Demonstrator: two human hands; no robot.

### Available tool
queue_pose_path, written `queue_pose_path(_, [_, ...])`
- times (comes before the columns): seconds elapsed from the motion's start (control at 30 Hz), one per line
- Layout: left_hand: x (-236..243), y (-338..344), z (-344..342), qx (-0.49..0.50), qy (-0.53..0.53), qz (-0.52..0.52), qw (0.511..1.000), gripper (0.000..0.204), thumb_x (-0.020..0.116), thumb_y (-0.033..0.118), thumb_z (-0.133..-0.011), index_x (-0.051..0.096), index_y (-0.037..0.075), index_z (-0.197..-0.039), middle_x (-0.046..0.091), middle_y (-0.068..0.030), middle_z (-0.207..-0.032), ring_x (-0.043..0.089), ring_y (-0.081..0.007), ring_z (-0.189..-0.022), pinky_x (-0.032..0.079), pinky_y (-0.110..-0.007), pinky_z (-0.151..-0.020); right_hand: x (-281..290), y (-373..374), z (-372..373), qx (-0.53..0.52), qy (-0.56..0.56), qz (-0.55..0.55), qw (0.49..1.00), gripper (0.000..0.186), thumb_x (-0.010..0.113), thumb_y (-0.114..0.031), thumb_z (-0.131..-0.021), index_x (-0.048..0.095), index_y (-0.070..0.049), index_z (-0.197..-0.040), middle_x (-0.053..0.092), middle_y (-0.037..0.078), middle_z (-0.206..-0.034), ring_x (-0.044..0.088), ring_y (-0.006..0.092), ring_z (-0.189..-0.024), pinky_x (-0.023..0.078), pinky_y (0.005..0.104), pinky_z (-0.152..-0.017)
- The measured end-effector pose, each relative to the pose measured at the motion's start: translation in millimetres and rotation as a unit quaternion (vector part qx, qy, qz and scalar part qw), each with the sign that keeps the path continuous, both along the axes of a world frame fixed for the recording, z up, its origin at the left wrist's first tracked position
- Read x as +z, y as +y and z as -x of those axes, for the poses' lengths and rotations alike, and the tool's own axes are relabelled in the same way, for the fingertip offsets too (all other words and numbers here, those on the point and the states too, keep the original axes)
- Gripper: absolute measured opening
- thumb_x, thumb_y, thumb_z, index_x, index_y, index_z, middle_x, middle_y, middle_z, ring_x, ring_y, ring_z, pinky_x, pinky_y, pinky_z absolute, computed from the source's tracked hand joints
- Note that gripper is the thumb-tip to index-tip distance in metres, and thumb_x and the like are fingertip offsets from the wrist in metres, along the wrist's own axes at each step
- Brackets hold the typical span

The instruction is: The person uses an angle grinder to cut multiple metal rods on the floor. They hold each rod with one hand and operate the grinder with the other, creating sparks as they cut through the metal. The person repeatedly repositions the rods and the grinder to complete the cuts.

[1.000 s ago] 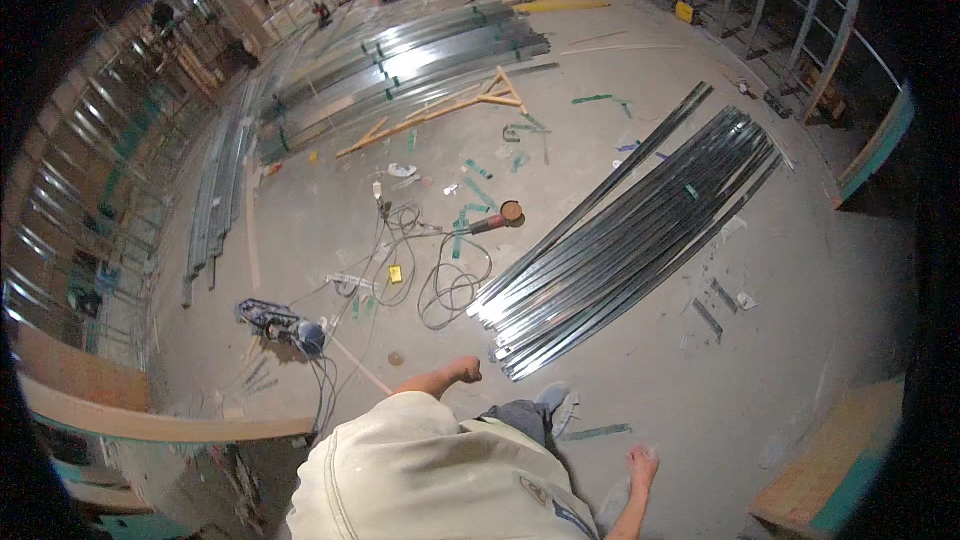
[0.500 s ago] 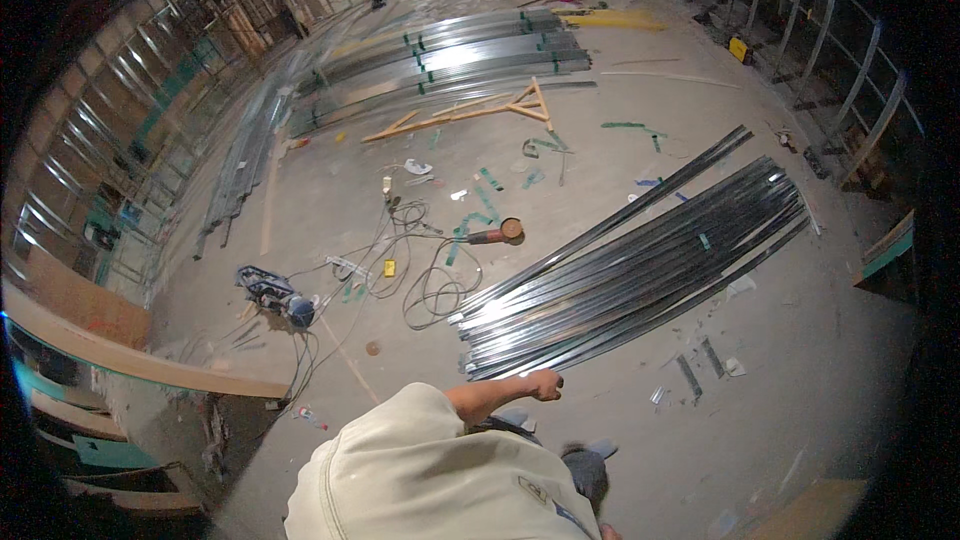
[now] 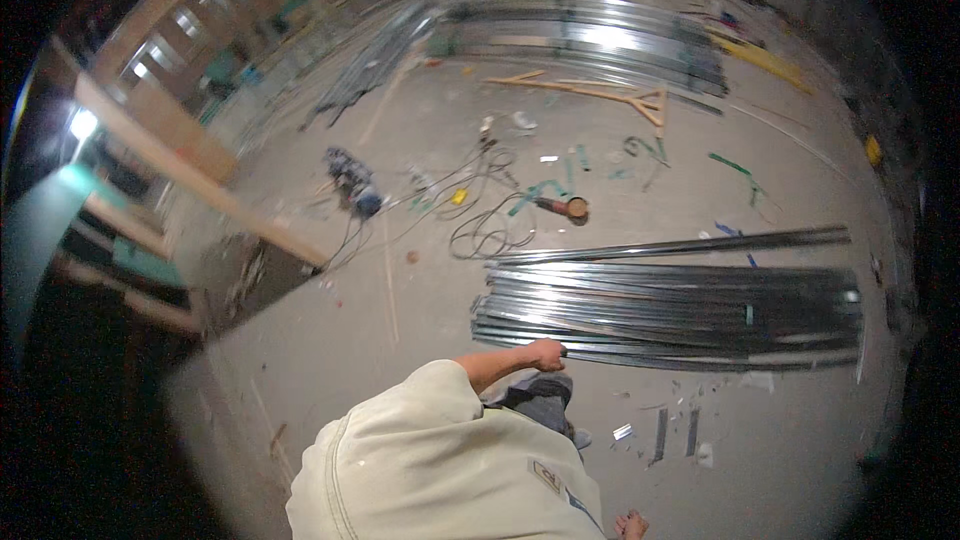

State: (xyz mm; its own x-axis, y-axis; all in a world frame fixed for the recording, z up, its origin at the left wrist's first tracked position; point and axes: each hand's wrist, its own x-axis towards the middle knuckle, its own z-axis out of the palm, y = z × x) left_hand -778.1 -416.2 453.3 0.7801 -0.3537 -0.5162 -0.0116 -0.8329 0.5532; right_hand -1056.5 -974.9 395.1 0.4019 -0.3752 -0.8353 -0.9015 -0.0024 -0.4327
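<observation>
My left hand (image 3: pixel 547 354) reaches forward with its fingers curled closed. A small dark spot shows at the fingertips, too small to name. In the picture the hand overlaps the near edge of a stack of long shiny metal studs (image 3: pixel 640 310) on the concrete floor; I cannot tell whether it touches them. One pair of studs (image 3: pixel 690 243) lies apart along the stack's far side. My right hand (image 3: pixel 632 525) is low at the bottom edge, its fingers partly bent and blurred, away from the stack. Whether it holds anything is not visible.
An angle grinder (image 3: pixel 570 208) with a coiled cord lies beyond the studs. To the left are a power saw (image 3: pixel 352 183) and a long timber beam (image 3: pixel 190 160) beside a floor opening. Further off lie a wooden frame (image 3: pixel 590 90) and more bundled studs (image 3: pixel 600 35). Scraps litter the floor.
My view has swung left, so the studs, grinder and saw sit further right in the picture. My left arm remains stretched forward. More of my right hand shows at the bottom edge.
</observation>
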Motion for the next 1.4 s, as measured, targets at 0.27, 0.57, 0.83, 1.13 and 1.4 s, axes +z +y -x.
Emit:
queue_pose_path(0.27, [-19,-16,12,0.173,0.106,-0.069,0.977,0.053,0.069,0.038,-0.088,0.063,0.006,-0.13,0.068,-0.0224,-0.119,0.063,-0.0409,-0.113,0.052,-0.05,-0.095,-54,-93,-241,0.078,-0.015,-0.089,0.993,0.021,0.054,-0.022,-0.096,0.055,-0.004,-0.084,0.056,0.008,-0.065,0.053,0.0217,-0.05,0.042,0.0341,-0.044])
queue_pose_path(0.57, [-82,8,-51,0.325,0.224,-0.103,0.913,0.056,0.071,0.038,-0.086,0.06,0.009,-0.133,0.066,-0.0191,-0.127,0.063,-0.037,-0.117,0.05,-0.05,-0.098,11,10,-425,0.583,-0.26,0.152,0.755,0.021,0.056,-0.006,-0.094,0.068,-0.001,-0.111,0.069,0.017,-0.105,0.063,0.0346,-0.096,0.049,0.0438,-0.087])
queue_pose_path(0.83, [-103,-46,-183,0.327,0.086,-0.12,0.933,0.071,0.075,0.042,-0.085,0.054,0.0,-0.139,0.057,-0.0247,-0.139,0.055,-0.0387,-0.129,0.046,-0.045,-0.107,-125,57,-513,0.142,0.051,-0.191,0.97,0.05,0.064,-0.033,-0.097,0.056,0.002,-0.132,0.066,0.019,-0.12,0.066,0.0312,-0.107,0.055,0.0426,-0.09])
queue_pose_path(1.13, [-349,-79,-327,0.19,0.047,-0.188,0.963,0.089,0.078,0.048,-0.081,0.042,-0.001,-0.146,0.048,-0.0237,-0.148,0.045,-0.0399,-0.138,0.041,-0.046,-0.114,-367,115,-564,0.075,0.129,-0.211,0.966,0.063,0.062,-0.039,-0.098,0.049,0.007,-0.139,0.059,0.026,-0.133,0.061,0.0363,-0.12,0.051,0.0479,-0.102])
queue_pose_path(1.4, [-570,-66,-458,0.022,-0.041,-0.235,0.971,0.103,0.086,0.042,-0.073,0.031,0.01,-0.154,0.047,-0.0203,-0.149,0.049,-0.0393,-0.134,0.043,-0.053,-0.11,-503,164,-563,-0.064,0.079,-0.262,0.96,0.059,0.059,-0.034,-0.1,0.045,0.006,-0.141,0.056,0.024,-0.139,0.057,0.0341,-0.126,0.049,0.046,-0.106])
